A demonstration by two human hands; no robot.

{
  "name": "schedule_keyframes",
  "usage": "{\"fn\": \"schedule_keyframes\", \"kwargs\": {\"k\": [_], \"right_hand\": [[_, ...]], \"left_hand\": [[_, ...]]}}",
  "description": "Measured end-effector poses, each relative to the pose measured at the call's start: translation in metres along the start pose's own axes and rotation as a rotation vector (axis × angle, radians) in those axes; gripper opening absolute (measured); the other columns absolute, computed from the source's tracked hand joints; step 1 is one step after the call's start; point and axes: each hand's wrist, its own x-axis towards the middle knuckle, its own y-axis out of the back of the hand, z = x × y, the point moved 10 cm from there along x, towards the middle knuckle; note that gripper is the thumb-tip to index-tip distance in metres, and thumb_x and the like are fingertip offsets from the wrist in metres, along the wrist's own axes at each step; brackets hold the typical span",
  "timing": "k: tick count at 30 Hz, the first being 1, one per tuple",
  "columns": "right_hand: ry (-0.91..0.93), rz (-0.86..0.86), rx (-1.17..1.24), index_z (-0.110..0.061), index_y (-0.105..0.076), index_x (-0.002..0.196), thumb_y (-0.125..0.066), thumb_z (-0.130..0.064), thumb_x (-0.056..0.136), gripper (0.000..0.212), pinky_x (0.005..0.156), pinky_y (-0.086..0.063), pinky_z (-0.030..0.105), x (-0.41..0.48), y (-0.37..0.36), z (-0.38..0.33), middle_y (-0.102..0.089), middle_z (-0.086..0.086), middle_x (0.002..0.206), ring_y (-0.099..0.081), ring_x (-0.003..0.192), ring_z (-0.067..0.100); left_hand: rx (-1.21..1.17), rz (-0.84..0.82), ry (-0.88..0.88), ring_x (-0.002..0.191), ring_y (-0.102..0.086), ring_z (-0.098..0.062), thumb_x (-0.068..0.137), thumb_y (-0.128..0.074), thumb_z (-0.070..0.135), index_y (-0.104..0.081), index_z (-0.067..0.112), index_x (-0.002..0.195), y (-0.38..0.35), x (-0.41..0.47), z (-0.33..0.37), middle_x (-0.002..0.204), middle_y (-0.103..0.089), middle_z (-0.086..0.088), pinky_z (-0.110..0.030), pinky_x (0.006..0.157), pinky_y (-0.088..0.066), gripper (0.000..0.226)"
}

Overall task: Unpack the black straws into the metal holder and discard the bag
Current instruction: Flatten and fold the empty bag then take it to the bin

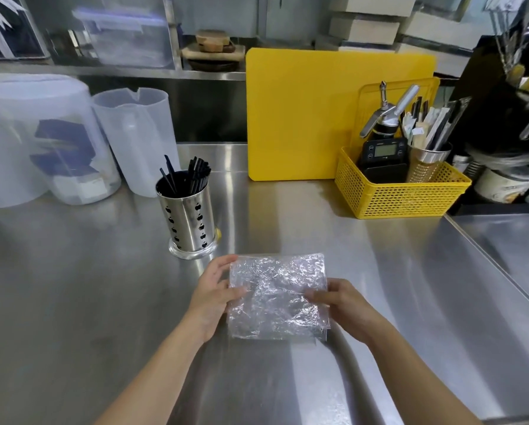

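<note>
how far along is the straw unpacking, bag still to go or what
The black straws already stand in the metal holder on the steel counter. The clear plastic bag looks empty and crumpled; the left hand and right hand each grip a side of it. Left to do: discard the bag. No bin is in view.

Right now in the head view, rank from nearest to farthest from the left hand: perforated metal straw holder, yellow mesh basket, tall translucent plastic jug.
From the left hand:
1. Perforated metal straw holder, just beyond it on the counter.
2. Tall translucent plastic jug, farther back, to the left.
3. Yellow mesh basket, far right, at the back.
</note>
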Motion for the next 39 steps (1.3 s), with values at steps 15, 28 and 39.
{"fn": "schedule_keyframes", "kwargs": {"k": [15, 28, 39], "right_hand": [[0.066, 0.296, -0.064, -0.009, -0.065, 0.069, -0.071, 0.001, 0.070, 0.011, 0.050, -0.040, 0.022, -0.039, -0.010, 0.016, -0.062, 0.004, 0.062, -0.057, 0.055, 0.014], [0.094, 0.479, -0.055, -0.009, -0.065, 0.068, -0.068, 0.006, 0.072, 0.016, 0.048, -0.043, 0.020, -0.096, 0.069, 0.020, -0.065, 0.007, 0.061, -0.060, 0.059, 0.020], [0.086, 0.591, -0.083, -0.005, -0.061, 0.072, -0.066, 0.007, 0.074, 0.013, 0.045, -0.044, 0.021, -0.212, 0.242, 0.025, -0.057, 0.015, 0.068, -0.055, 0.049, 0.011]], "left_hand": [[0.245, -0.031, 0.212, 0.065, -0.054, -0.015, 0.078, -0.069, 0.009, -0.065, 0.011, 0.068, 0.029, -0.032, -0.015, 0.067, -0.062, -0.003, -0.017, 0.059, -0.042, 0.010], [0.348, -0.066, 0.148, 0.060, -0.049, -0.010, 0.079, -0.068, 0.007, -0.066, 0.003, 0.077, -0.037, -0.041, -0.025, 0.065, -0.057, -0.002, -0.013, 0.057, -0.039, 0.005], [0.451, -0.173, 0.050, 0.058, -0.046, -0.014, 0.083, -0.064, 0.008, -0.065, 0.005, 0.074, -0.226, -0.084, -0.080, 0.068, -0.054, -0.011, -0.015, 0.052, -0.036, 0.009]]}}
